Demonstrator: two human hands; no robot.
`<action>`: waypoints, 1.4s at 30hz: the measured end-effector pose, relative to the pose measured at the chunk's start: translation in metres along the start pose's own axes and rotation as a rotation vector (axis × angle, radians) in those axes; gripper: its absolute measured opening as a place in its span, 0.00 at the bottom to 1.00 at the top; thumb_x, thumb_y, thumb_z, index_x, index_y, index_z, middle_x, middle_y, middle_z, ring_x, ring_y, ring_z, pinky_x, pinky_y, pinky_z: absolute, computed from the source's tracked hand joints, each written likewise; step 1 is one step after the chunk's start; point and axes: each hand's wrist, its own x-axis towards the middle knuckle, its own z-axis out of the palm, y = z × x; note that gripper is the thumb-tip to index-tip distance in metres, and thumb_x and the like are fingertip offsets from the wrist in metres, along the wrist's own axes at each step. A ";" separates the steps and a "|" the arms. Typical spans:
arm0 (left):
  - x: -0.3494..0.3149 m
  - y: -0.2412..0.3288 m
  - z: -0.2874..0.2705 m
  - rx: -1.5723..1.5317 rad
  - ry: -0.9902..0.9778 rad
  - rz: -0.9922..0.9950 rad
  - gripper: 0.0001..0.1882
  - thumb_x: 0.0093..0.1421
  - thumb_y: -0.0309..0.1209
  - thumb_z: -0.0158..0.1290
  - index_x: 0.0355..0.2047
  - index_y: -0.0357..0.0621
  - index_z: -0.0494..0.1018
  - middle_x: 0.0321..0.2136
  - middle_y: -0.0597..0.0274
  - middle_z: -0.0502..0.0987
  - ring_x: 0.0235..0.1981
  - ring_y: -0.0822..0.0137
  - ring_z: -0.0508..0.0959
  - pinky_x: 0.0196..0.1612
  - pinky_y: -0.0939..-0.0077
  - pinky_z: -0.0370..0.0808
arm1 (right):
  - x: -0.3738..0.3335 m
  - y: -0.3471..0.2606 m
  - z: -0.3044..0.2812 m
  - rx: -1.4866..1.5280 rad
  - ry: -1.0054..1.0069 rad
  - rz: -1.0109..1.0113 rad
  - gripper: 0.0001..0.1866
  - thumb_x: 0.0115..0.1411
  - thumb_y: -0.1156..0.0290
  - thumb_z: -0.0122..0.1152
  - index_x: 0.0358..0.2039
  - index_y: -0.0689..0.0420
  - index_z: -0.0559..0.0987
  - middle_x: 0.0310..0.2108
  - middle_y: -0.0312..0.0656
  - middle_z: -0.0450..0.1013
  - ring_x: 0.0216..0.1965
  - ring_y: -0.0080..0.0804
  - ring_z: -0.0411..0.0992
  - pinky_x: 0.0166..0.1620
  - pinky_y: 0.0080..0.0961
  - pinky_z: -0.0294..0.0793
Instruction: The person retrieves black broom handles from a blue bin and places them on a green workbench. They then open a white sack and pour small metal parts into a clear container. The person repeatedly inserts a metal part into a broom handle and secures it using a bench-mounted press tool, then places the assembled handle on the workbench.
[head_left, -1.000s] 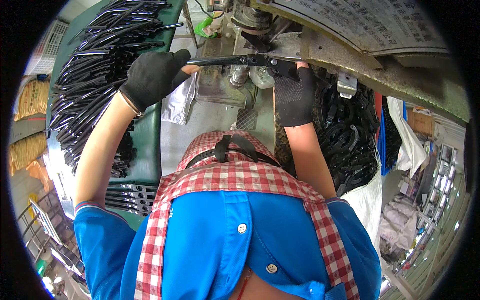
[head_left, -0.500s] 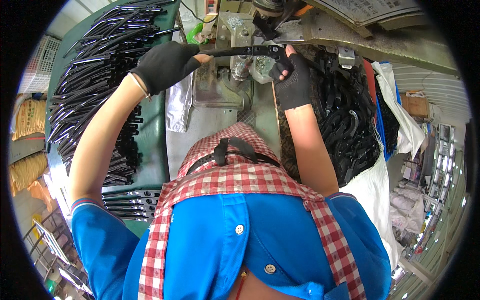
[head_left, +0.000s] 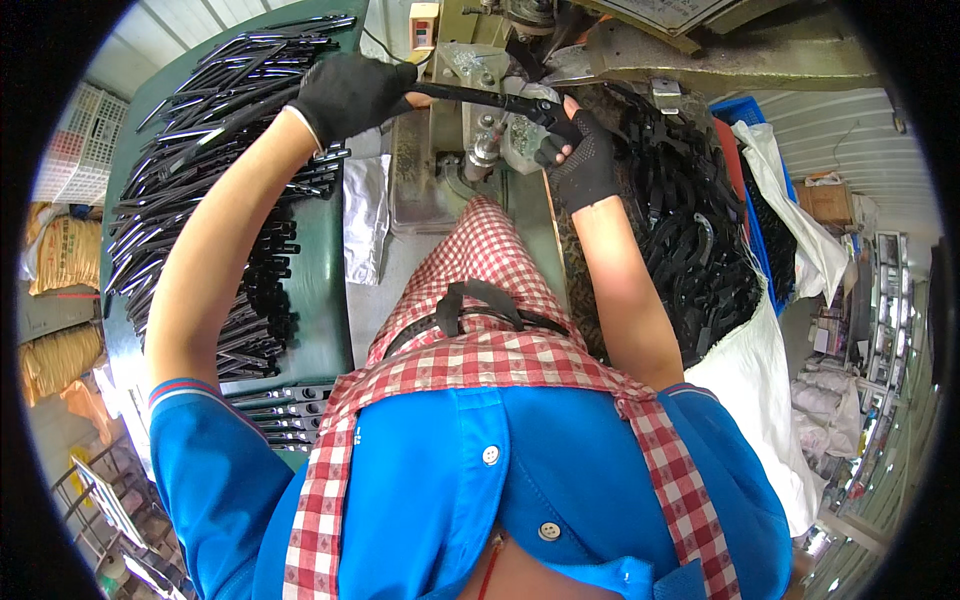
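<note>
A long, slim black bar (head_left: 470, 95) with a jointed, holed right end spans the space between my hands. My left hand (head_left: 352, 98), in a black fingerless glove, is closed around its left end. At the other end my right hand (head_left: 588, 165), gloved alike, grips the joint, its thumb pointing up along the piece. The bar slopes down to the right and passes just above or in front of a metal machine post (head_left: 485, 150); whether they touch I cannot tell. A clear plastic tub of small metal parts (head_left: 524, 140) sits behind the bar's right end.
Many similar black bars (head_left: 190, 200) are piled on a green table (head_left: 325, 300) at the left. A heap of curved black pieces (head_left: 695, 235) lies at the right beside a white sack (head_left: 765, 410). A silvery plastic bag (head_left: 366, 220) lies near the machine base (head_left: 410, 180).
My left hand has risen and shifted right, so the bar now tilts down toward its right end. My right hand has moved only slightly. The whole view has shifted a little.
</note>
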 end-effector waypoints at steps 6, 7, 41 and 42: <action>-0.005 -0.003 0.011 -0.082 -0.098 -0.013 0.24 0.61 0.56 0.43 0.34 0.48 0.72 0.18 0.50 0.75 0.22 0.47 0.77 0.24 0.55 0.72 | 0.009 -0.007 0.006 0.019 0.062 0.005 0.11 0.59 0.65 0.54 0.40 0.55 0.72 0.11 0.30 0.57 0.11 0.21 0.53 0.18 0.20 0.51; -0.011 0.000 0.013 -0.123 -0.116 -0.026 0.24 0.61 0.56 0.43 0.34 0.47 0.72 0.17 0.49 0.74 0.22 0.46 0.77 0.25 0.55 0.72 | 0.012 -0.009 0.005 0.008 0.043 0.030 0.10 0.59 0.65 0.54 0.39 0.55 0.73 0.11 0.31 0.57 0.11 0.21 0.53 0.18 0.20 0.51; -0.002 0.014 0.015 -0.254 -0.079 0.016 0.21 0.57 0.49 0.52 0.39 0.45 0.69 0.25 0.51 0.76 0.27 0.47 0.77 0.27 0.58 0.73 | 0.005 0.044 -0.080 -0.459 0.052 0.024 0.05 0.56 0.72 0.58 0.31 0.57 0.72 0.23 0.33 0.67 0.22 0.20 0.67 0.27 0.21 0.69; 0.000 0.016 0.016 -0.283 -0.037 0.018 0.21 0.57 0.49 0.52 0.40 0.45 0.70 0.25 0.51 0.76 0.27 0.47 0.77 0.27 0.58 0.73 | 0.006 0.046 -0.078 -0.441 0.043 0.013 0.05 0.56 0.72 0.59 0.30 0.58 0.73 0.22 0.33 0.67 0.22 0.20 0.67 0.27 0.21 0.69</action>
